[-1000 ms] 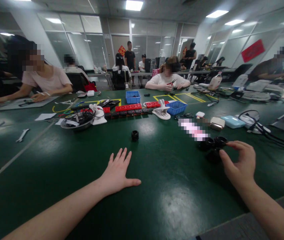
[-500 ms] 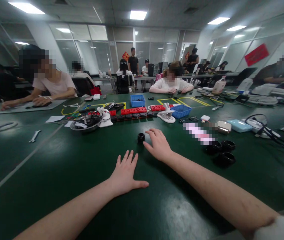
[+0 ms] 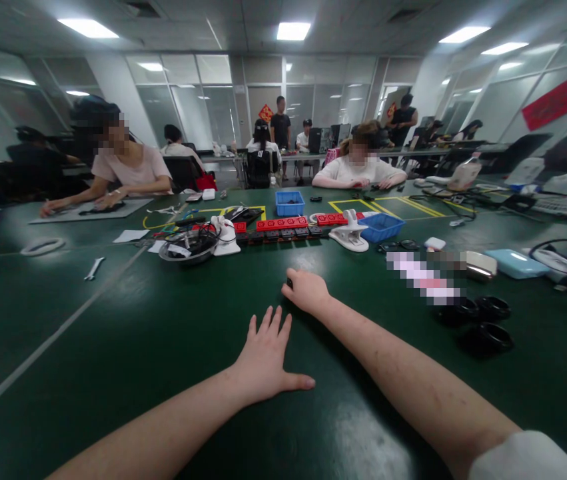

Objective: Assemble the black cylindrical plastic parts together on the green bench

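My right hand (image 3: 308,291) is closed around a small black round part (image 3: 290,283), of which only a sliver shows past the fingers. The part is near the middle of the green table (image 3: 163,360). Lower and to the left, my left hand (image 3: 267,353) lies palm down with fingers spread and the thumb pointing right, holding nothing. Several black ring-shaped parts (image 3: 494,309) stand in a group to the right of my right forearm.
Beyond my hands run red and black socket-like strips (image 3: 283,225), between a metal bowl of cables (image 3: 188,248) and a white clip stand (image 3: 350,235). Blue bins (image 3: 382,228) stand behind. A wrench (image 3: 94,268) lies left. Co-workers sit across the table.
My right hand has closed on the small black part, which stood uncovered beside it before. My left hand stays spread. The whole view has shifted slightly.
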Demonstrator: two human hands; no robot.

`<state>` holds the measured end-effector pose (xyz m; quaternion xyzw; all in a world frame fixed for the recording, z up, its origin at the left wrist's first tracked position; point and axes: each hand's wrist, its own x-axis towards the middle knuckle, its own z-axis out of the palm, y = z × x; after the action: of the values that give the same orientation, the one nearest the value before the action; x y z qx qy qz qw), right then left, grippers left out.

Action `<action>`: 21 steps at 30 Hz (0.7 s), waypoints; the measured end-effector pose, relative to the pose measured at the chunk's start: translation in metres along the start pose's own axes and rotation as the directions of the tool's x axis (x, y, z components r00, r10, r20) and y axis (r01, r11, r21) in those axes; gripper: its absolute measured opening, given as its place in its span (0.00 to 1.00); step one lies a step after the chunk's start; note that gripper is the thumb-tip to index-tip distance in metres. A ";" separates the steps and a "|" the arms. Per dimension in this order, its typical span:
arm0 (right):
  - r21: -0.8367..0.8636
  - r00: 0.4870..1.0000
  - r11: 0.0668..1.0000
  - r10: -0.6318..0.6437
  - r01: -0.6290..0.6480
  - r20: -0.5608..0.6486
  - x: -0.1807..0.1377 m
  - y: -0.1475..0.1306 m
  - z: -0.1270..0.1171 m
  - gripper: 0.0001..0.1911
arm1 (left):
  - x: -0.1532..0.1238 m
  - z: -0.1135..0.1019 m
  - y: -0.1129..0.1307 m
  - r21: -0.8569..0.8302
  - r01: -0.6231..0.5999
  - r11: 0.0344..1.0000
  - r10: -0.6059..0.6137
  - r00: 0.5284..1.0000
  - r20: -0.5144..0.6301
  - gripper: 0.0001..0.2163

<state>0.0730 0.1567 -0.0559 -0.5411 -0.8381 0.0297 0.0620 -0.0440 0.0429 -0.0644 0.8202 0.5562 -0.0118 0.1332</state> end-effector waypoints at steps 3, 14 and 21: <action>-0.005 0.999 0.999 -0.040 0.040 0.007 -0.010 -0.003 -0.002 0.15 | 0.000 0.002 -0.001 -0.005 0.004 1.000 -0.004 1.000 -0.008 0.53; 0.020 0.981 0.980 -0.196 0.196 0.000 -0.067 -0.004 -0.011 0.11 | 0.001 0.000 0.001 -0.133 0.043 0.990 -0.068 0.979 -0.190 0.54; 0.074 0.953 0.951 -0.302 0.300 0.028 -0.105 -0.006 -0.015 0.09 | 0.003 0.004 -0.004 -0.176 -0.079 0.981 0.058 0.991 -0.118 0.57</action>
<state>0.1121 0.0585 -0.0482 -0.4039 -0.9104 0.0592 0.0679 -0.0455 0.0463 -0.0698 0.8229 0.5329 0.0894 0.1758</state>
